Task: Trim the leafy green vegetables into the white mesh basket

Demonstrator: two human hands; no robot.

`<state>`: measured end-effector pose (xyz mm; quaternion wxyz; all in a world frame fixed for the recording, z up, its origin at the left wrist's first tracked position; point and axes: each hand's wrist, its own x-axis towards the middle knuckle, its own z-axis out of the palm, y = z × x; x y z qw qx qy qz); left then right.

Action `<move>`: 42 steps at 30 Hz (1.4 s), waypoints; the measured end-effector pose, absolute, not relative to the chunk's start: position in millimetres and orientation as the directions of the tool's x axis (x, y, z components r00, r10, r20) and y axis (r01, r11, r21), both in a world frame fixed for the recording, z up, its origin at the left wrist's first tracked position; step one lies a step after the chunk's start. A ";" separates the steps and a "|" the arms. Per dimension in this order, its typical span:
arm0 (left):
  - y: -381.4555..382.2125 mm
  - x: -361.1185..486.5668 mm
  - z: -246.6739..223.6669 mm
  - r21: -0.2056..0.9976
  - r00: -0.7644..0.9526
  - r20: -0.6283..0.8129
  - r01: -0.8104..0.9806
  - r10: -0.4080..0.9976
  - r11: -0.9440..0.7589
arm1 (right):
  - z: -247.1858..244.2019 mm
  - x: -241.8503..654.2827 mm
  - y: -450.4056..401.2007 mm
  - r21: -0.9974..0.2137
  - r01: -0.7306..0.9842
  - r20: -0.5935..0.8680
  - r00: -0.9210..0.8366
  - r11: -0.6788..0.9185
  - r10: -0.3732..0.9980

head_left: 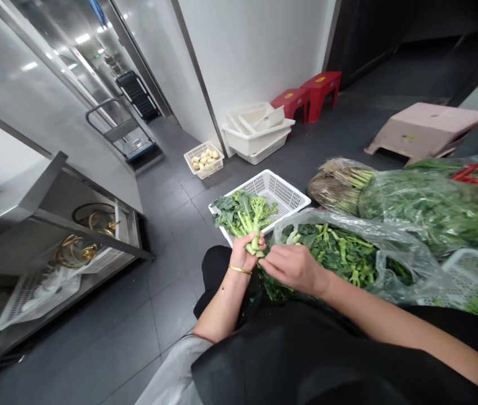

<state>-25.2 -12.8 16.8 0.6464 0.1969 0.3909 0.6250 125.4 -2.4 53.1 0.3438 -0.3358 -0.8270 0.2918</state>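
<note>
Dark grey floor tiles [171, 315] are stretching beneath a white perforated plastic basket [283, 194], with red plastic stools [325, 90] standing by the pale wall beyond. The left hand [245, 253] is gripping a bunch of leafy green stalks [247, 216] near their thick, pale ends, its fingers wrapping around them. The stalks are fanning away from the body, leaves over the basket's near left part; whether they are touching it, I cannot tell. Holding them low probably keeps the cut ends exposed and reachable for the other hand. The right hand [293, 267] is bringing its fingertips together just beside those ends; whether they are pinching a scrap, I cannot tell. More dark leafy greens [335, 247] are lying in an open clear plastic bag [407, 256] beside the basket, likely set close for an easy reach. Behind, a bulging clear bag of feathery greens [437, 208] is sitting beside bundled pale stalks with brown roots [334, 185].
</note>
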 end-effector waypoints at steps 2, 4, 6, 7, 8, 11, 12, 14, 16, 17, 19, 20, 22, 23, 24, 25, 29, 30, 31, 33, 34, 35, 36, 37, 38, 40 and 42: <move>-16.0 -30.2 15.4 0.741 -0.034 -0.231 -0.654 0.972 0.153 | 53.3 132.3 5.3 -0.778 0.372 0.258 -0.544 0.506 0.798; -21.3 -30.0 13.6 0.774 -0.014 -0.178 -0.620 0.984 0.131 | 53.7 136.0 26.1 -0.860 0.383 0.121 -0.489 0.337 0.864; -25.5 -24.8 12.0 0.817 -0.004 -0.164 -0.561 0.986 0.133 | 52.0 133.6 44.8 -0.874 0.401 0.082 -0.436 0.275 0.896; -26.4 -21.4 11.4 0.832 -0.011 -0.175 -0.537 0.985 0.141 | 49.9 130.3 49.0 -0.847 0.439 0.112 -0.403 0.300 0.908; -26.5 -18.0 10.9 0.837 -0.029 -0.193 -0.526 0.981 0.149 | 46.9 126.4 48.6 -0.797 0.496 0.170 -0.363 0.345 0.916; -22.4 -13.3 10.1 0.806 -0.118 -0.246 -0.577 0.962 0.136 | 35.8 117.4 25.5 -0.586 0.624 0.390 -0.341 0.517 0.855; -20.5 -14.3 10.1 0.785 -0.128 -0.262 -0.604 0.957 0.134 | 32.8 117.1 15.2 -0.539 0.620 0.429 -0.380 0.570 0.819; -17.9 -19.5 10.6 0.738 -0.092 -0.280 -0.657 0.956 0.153 | 30.3 120.8 1.2 -0.556 0.549 0.424 -0.457 0.623 0.782; -17.6 -26.1 11.1 0.684 0.014 -0.270 -0.700 0.963 0.202 | 32.9 127.4 2.2 -0.734 0.450 0.304 -0.453 0.509 0.838; -18.3 -28.6 11.0 0.662 0.080 -0.254 -0.712 0.964 0.234 | 35.3 130.2 7.9 -0.841 0.380 0.200 -0.442 0.385 0.874; -20.4 -30.4 9.8 0.649 0.189 -0.231 -0.701 0.954 0.296 | 39.4 132.4 24.6 -0.966 0.237 -0.011 -0.445 0.106 0.896; -21.5 -29.5 8.8 0.663 0.218 -0.232 -0.678 0.948 0.318 | 40.2 131.6 32.7 -0.983 0.182 -0.078 -0.449 0.006 0.890; -23.1 -24.9 6.5 0.723 0.195 -0.248 -0.614 0.949 0.316 | 38.5 127.1 44.1 -0.986 0.146 -0.138 -0.407 -0.085 0.903; -23.7 -21.7 5.6 0.765 0.155 -0.247 -0.575 0.957 0.291 | 36.5 124.4 46.5 -0.982 0.160 -0.149 -0.367 -0.096 0.918; -24.0 -18.3 5.0 0.810 0.102 -0.233 -0.531 0.967 0.251 | 34.3 122.0 46.9 -0.978 0.188 -0.154 -0.325 -0.096 0.933; -24.3 -15.0 4.9 0.851 0.044 -0.204 -0.485 0.978 0.200 | 32.3 120.2 45.6 -0.971 0.225 -0.147 -0.289 -0.082 0.946; -24.2 -7.2 8.0 0.913 -0.106 -0.096 -0.405 0.990 0.045 | 32.4 122.0 31.8 -0.955 0.291 -0.029 -0.262 0.050 0.965; -23.8 -6.9 9.5 0.904 -0.122 -0.097 -0.425 0.988 0.036 | 33.7 124.4 28.4 -0.960 0.270 -0.003 -0.284 0.077 0.959; -23.4 -7.2 11.2 0.891 -0.127 -0.111 -0.451 0.986 0.043 | 34.7 127.2 25.5 -0.961 0.255 0.025 -0.310 0.108 0.950; -22.5 -8.5 14.8 0.868 -0.134 -0.148 -0.493 0.980 0.063 | 34.7 133.1 22.0 -0.932 0.289 0.113 -0.346 0.220 0.932; -22.1 -9.2 16.4 0.864 -0.142 -0.154 -0.500 0.978 0.063 | 33.6 135.8 21.2 -0.899 0.331 0.161 -0.360 0.287 0.919; -22.0 -9.6 17.8 0.865 -0.152 -0.152 -0.498 0.977 0.058 | 32.0 138.1 21.1 -0.869 0.364 0.192 -0.379 0.336 0.905; -22.1 -9.8 18.7 0.869 -0.161 -0.142 -0.492 0.977 0.045 | 30.3 140.1 21.5 -0.858 0.373 0.194 -0.402 0.353 0.895; -22.6 -9.7 19.2 0.875 -0.173 -0.125 -0.483 0.977 0.026 | 28.9 141.7 22.7 -0.875 0.351 0.167 -0.426 0.333 0.889; -23.3 -9.3 19.3 0.883 -0.184 -0.105 -0.470 0.977 0.007 | 28.3 142.9 24.7 -0.910 0.304 0.124 -0.452 0.283 0.883; -25.5 -7.9 18.5 0.899 -0.193 -0.072 -0.438 0.979 -0.020 | 29.6 144.2 31.6 -0.960 0.216 0.057 -0.470 0.177 0.881; -27.8 -5.6 17.3 0.913 -0.189 -0.050 -0.406 0.981 -0.031 | 33.2 143.6 41.2 -0.961 0.229 0.044 -0.419 0.152 0.907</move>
